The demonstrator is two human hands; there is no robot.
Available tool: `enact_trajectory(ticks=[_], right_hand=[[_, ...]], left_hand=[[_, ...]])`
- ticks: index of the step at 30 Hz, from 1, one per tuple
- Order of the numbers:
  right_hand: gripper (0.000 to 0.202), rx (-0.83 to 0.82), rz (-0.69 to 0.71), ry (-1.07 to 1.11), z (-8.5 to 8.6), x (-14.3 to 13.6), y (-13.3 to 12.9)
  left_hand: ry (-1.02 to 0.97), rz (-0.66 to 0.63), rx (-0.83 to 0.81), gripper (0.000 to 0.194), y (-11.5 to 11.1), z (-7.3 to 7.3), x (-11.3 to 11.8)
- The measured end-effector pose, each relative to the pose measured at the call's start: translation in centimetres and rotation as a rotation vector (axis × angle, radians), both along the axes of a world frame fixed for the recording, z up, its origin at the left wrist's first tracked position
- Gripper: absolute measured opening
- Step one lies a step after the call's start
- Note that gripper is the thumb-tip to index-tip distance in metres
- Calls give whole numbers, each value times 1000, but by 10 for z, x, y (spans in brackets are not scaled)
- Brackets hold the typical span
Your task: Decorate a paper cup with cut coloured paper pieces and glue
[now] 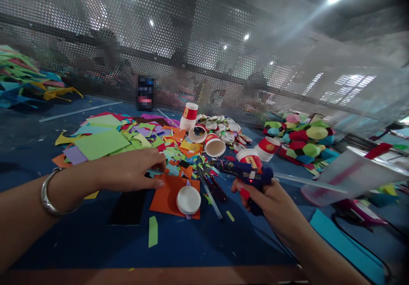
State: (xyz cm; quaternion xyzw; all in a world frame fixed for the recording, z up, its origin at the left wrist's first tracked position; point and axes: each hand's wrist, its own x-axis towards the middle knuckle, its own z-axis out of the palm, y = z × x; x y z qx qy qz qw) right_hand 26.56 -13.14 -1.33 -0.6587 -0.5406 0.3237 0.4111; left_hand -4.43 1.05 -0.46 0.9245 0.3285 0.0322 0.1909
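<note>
My right hand (260, 195) is wrapped round the handle of a blue glue gun (246, 172), whose nozzle points left over the paper scraps. A clear glue stick sticks out of its back. My left hand (140, 170) reaches over the left edge of an orange paper sheet (161, 197), its fingers bent down and its thumb apart; nothing shows in its grip. On the sheet's right part lies a white round cup piece (188, 200), with bits of lilac paper at its edge. Just right of the sheet are a pen (211, 195) and dark scissors (219, 189).
Coloured paper (102, 143) and scraps spread behind my left hand. Paper cups (215, 145) and cut cup pieces (227, 136) stand further back. At right are coloured paper balls (306, 142), a translucent tub (348, 176) and blue paper (348, 249). A perforated screen (204, 42) rises behind.
</note>
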Motion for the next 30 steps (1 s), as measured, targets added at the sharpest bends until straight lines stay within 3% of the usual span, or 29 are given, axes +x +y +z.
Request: enact_trajectory(ticks=[7,13,17,20,22,25,30], right_hand=[[30,-5,-12,2,-2,2,0],[27,-12,-15,-6,-8,6,0],[27,-8,-22,-5,-11,7,1],[28,8,-10,-7,-9,6,1],[28,-1,-13,-15,-7,5,1],[29,-11,-31,-15,-6,3,2],[29,-6,-31,-14,-8,3,2]], left_hand=[[-9,-28,-49,19,-2,0,11],[-127,65,-123,18,1,-2,19],[-373,94,-405,23,5,-12,21],[-418,124,-698,47,1,-13,20],[-413,109,-807,68,-4,-13,19],[-416,72,-777,89,-7,-15,17],[-387,115,-539,68,2,-14,16]])
